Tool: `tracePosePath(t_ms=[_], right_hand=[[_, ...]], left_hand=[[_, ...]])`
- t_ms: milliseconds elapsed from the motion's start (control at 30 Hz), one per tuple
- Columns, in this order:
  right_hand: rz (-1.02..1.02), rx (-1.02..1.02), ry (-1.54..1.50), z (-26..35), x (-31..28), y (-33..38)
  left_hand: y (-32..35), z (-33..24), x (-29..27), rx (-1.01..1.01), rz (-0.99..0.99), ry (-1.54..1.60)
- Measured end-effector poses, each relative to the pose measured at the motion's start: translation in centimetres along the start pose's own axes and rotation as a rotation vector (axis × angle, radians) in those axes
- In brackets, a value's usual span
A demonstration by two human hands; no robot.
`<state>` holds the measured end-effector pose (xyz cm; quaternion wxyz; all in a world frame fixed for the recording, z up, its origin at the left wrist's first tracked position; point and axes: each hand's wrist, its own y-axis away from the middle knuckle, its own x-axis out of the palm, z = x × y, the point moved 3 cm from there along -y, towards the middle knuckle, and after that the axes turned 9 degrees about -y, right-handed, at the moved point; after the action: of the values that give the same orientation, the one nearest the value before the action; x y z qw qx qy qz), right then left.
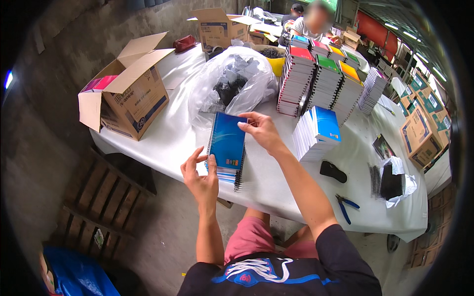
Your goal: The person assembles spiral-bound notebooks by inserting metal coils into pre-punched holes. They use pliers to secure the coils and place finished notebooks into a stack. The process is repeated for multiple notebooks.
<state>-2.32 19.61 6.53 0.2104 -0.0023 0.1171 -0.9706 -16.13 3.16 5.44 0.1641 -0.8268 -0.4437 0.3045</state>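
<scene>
In front of me a stack of spiral-bound notebooks (225,140) lies near the table's front edge, a blue cover on top and black coils showing at its sides. My right hand (260,130) pinches the top right corner of the uppermost notebook between thumb and fingers. Along the stack's lower left side is my left hand (201,173), its fingers apart and its thumb touching the notebook's edge. To the right stands a block of unbound page sets (308,136) with a blue cover (328,123) on top.
Tall notebook piles (296,79) rise behind the block. A plastic bag with black coils (232,84) and an open carton (140,101) stand at the back left. Pliers (347,207), a black object (333,171) and loose coils (390,180) lie right. A person (311,27) sits across the table.
</scene>
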Motion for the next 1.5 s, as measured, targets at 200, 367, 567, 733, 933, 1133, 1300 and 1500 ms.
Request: tracePosePath(t_ms=[200, 367, 567, 733, 933, 1133, 1300, 1500], right_hand=[[-0.170, -0.122, 0.457, -3.4, 0.7, 0.1], [-0.320, -0.435, 0.451, 2.5, -4.3, 2.9], [-0.842, -0.072, 0.993, 5.0, -18.9, 6.6], [-0.646, 0.345, 0.661, 1.6, -25.1, 8.2], [-0.511, 0.387, 0.656, 2.4, -26.2, 7.7], [-0.722, 0.227, 0.819, 3.3, -26.1, 8.7], [-0.568, -0.127, 0.177, 7.3, -19.0, 15.3], [-0.101, -0.048, 0.189, 4.5, -15.7, 23.3]], left_hand=[[0.7, 5.1, 3.3, -0.059, 0.068, 0.086], [0.3, 6.1, 3.2, -0.163, 0.072, 0.189], [0.3, 5.7, 2.8, -0.135, 0.026, 0.094], [0.9, 0.1, 0.2, 0.178, -0.213, -0.017], [4.3, -6.3, 2.4, 0.507, 0.009, 0.189], [7.4, -11.7, 6.1, 0.576, 0.284, 0.370], [8.6, -12.0, 9.2, 0.116, 0.610, 0.720], [9.7, -9.4, 12.0, 0.012, 0.793, 0.767]])
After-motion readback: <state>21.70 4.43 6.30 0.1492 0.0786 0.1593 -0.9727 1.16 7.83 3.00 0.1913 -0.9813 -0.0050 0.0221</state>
